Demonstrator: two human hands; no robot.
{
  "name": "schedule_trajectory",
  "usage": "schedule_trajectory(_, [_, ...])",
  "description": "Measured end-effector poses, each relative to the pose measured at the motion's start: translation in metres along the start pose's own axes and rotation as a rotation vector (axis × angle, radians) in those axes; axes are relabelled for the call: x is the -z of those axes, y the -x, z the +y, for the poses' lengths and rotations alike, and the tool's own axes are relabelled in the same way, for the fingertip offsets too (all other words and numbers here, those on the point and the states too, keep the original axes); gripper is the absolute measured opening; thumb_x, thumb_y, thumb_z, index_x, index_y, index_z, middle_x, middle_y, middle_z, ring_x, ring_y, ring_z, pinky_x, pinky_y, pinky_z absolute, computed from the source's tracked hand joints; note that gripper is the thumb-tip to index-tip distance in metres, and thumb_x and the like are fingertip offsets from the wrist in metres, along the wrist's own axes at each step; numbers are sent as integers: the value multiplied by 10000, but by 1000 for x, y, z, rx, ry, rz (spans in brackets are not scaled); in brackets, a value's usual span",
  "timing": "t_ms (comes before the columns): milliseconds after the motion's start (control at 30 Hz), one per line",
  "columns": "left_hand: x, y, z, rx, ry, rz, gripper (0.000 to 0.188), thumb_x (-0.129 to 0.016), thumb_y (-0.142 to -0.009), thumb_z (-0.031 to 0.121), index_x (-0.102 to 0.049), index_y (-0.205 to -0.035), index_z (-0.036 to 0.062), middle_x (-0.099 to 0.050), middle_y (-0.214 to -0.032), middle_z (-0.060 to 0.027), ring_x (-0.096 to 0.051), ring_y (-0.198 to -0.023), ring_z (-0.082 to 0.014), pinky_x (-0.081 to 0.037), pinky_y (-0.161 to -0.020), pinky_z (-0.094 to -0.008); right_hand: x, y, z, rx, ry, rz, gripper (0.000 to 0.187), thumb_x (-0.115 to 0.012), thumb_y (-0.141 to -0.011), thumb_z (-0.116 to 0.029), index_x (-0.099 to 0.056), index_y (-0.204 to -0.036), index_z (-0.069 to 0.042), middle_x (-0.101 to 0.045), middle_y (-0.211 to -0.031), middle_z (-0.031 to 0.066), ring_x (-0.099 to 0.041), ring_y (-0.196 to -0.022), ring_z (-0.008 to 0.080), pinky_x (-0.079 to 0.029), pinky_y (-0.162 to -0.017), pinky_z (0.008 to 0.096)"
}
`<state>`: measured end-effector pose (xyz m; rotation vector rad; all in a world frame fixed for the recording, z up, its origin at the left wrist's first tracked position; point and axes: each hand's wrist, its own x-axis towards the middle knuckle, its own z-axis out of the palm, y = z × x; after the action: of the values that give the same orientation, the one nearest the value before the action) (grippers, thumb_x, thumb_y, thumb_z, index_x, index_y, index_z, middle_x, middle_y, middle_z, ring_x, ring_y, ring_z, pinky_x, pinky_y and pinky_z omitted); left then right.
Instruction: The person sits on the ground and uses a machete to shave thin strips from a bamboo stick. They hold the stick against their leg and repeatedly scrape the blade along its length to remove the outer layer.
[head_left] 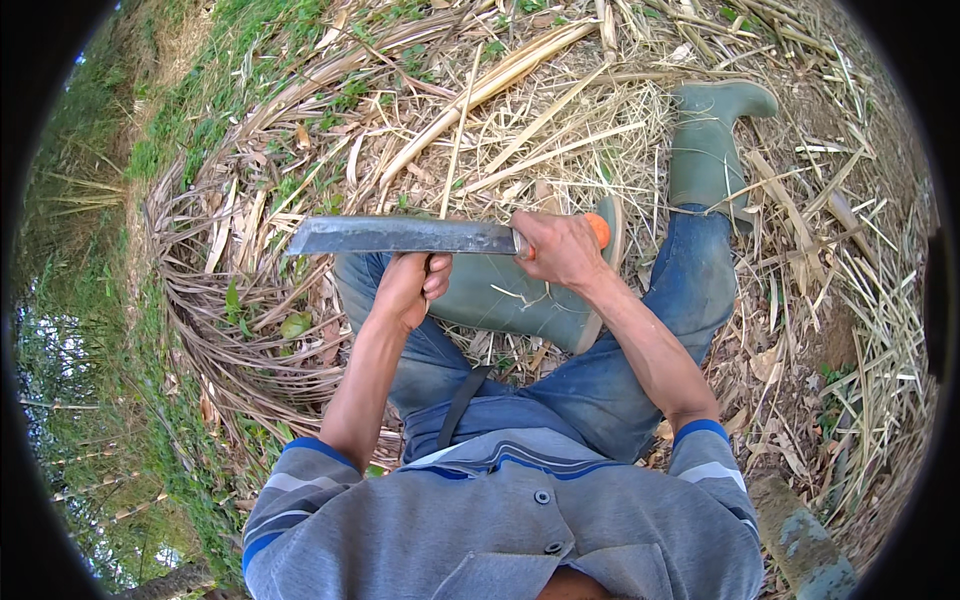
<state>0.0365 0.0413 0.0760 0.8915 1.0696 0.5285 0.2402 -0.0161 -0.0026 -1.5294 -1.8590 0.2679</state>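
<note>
My right hand (566, 248) is wrapped around the orange handle of a machete (400, 237), whose broad, dark steel blade points left, almost level across the view. My left hand (408, 287) is closed just below the middle of the blade, fingers curled. A thin pale strip of split cane or bamboo (460, 130) runs down from the far side to the blade, in line with my left fist, which grips its near end; the blade hides where it crosses. Beneath the blade lies my bent leg in a green rubber boot (510, 295).
My other green boot (708, 150) stretches forward at the right. Dry straw and split stalks (490, 90) cover the ground ahead. A curved heap of dried fronds (235, 330) lies at the left, with green grass (150, 400) beyond. A weathered log (805, 545) is at the lower right.
</note>
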Motion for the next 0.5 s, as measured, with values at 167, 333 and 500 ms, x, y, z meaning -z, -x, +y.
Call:
schedule_trajectory(167, [7,14,-2,10,13,-26,237,-367,-998,177,-447,-789,100,-379,-628,47,-284,-443,-22,-240,-391,-187,-4,-2,0,22,27,22,242,-657,-652,-115,-502,-833,-73,-615,-727,71,-639,-679,280,-486,-555,424])
schedule_trajectory(333, [9,29,3,-3,61,-7,264,-396,-999,205,-425,-760,97,-395,-636,26,-291,-451,-42,-249,-411,-207,-2,-10,-3,106,73,85,216,-644,-628,-94,-510,-796,-75,-597,-703,68,-636,-665,265,-490,-549,411])
schedule_trajectory(500, [11,40,6,-16,90,5,268,-387,-1002,191,-424,-758,86,-386,-630,27,-291,-449,-42,-249,-411,-205,1,-18,-4,170,93,124,213,-637,-618,-83,-512,-791,-78,-569,-673,63,-629,-652,257,-491,-543,403])
